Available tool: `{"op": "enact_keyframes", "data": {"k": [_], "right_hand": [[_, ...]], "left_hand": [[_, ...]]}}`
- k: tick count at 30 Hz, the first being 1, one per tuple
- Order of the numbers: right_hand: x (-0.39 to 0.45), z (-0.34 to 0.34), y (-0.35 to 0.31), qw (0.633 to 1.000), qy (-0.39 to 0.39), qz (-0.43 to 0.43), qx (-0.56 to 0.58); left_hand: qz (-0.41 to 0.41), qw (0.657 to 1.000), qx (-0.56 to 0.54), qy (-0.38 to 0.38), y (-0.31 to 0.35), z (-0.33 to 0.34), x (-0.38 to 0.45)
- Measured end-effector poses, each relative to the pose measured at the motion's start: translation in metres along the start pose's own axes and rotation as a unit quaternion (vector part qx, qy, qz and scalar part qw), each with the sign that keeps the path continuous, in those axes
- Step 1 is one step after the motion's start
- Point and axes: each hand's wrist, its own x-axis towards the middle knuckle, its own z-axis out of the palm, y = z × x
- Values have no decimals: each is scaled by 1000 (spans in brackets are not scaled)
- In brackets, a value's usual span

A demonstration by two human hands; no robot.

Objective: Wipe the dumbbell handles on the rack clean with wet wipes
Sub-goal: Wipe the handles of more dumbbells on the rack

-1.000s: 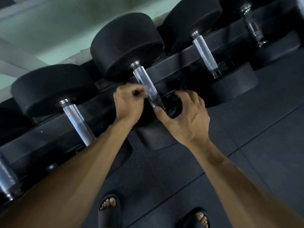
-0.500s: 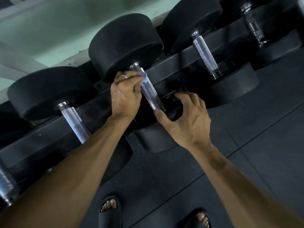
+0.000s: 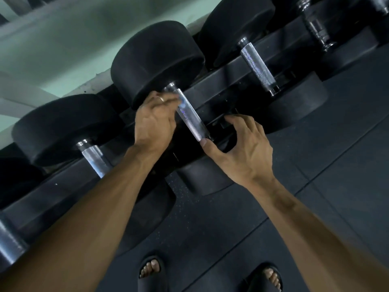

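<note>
At the centre of the view, on a dark rack, lying tilted: a black dumbbell with a knurled metal handle running from eleven o'clock down to five o'clock. Pressing against the handle's upper end, at about ten o'clock from its middle: the left hand, fingers curled and pinching a small pale blue wipe, blurred. Bracing the handle's lower end, at four o'clock: the right hand, thumb tip touching the metal, fingers spread and loosely bent over the rack, gripping nothing. Lying alongside on the same rack: a second dumbbell at nine o'clock and a third at one o'clock. Showing at six o'clock on the dark rubber floor: two feet in black sandals.
</note>
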Motion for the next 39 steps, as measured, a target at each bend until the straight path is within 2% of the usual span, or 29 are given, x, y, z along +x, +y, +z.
{"op": "enact_keyframes", "data": {"k": [3, 5, 7, 9, 13, 14, 15, 18, 20, 22, 24, 25, 26, 29, 31, 33, 36, 37, 39], "right_hand": [[-1, 0, 1, 1000, -2, 2, -5], [0, 2, 1, 1000, 1, 3, -9], [0, 1, 0, 1000, -1, 6, -9], [-1, 1, -1, 1000, 1, 6, -6], [-5, 4, 0, 1000, 25, 5, -7], [-6, 5, 1, 999, 38, 9, -5], [-8, 7, 1, 999, 48, 12, -5], [-15, 9, 2, 998, 53, 15, -15], [-17, 8, 3, 999, 46, 16, -14], [-17, 9, 3, 999, 44, 16, -17], [-17, 9, 3, 998, 51, 16, -17], [-17, 10, 3, 998, 55, 15, -19], [-16, 10, 4, 998, 57, 15, -20], [-16, 9, 2, 998, 59, 16, -18], [-16, 9, 2, 998, 61, 15, -17], [-17, 9, 2, 998, 57, 15, -17], [-16, 10, 3, 998, 59, 14, -16], [-16, 10, 3, 998, 60, 12, -16], [-16, 10, 3, 998, 63, 10, -19]], "left_hand": [[-64, 997, 15, 35, 5, 6, 4], [-20, 1000, -4, 17, 14, 9, 2], [66, 995, -51, -61, 22, 9, -11], [93, 987, -70, -113, 22, 3, -16], [-31, 998, -49, -23, 2, 0, 10], [-37, 998, -52, -29, 4, 0, 12], [-25, 996, -61, -56, 9, 1, 9], [56, 973, -80, -211, 35, -2, -18], [105, 957, -111, -247, 34, -7, -22], [114, 968, -101, -198, 22, -6, -9], [34, 987, -112, -107, 7, -2, 8], [-11, 989, -122, -89, 5, -2, 12], [-24, 986, -132, -101, 6, -2, 12], [63, 965, -135, -218, 31, -9, -10], [91, 952, -137, -259, 35, -12, -17], [78, 958, -137, -238, 28, -11, -8], [-1, 988, -126, -87, 7, -7, 10], [-14, 992, -110, -59, 3, -8, 12], [-7, 989, -116, -89, 6, -6, 11]]}}
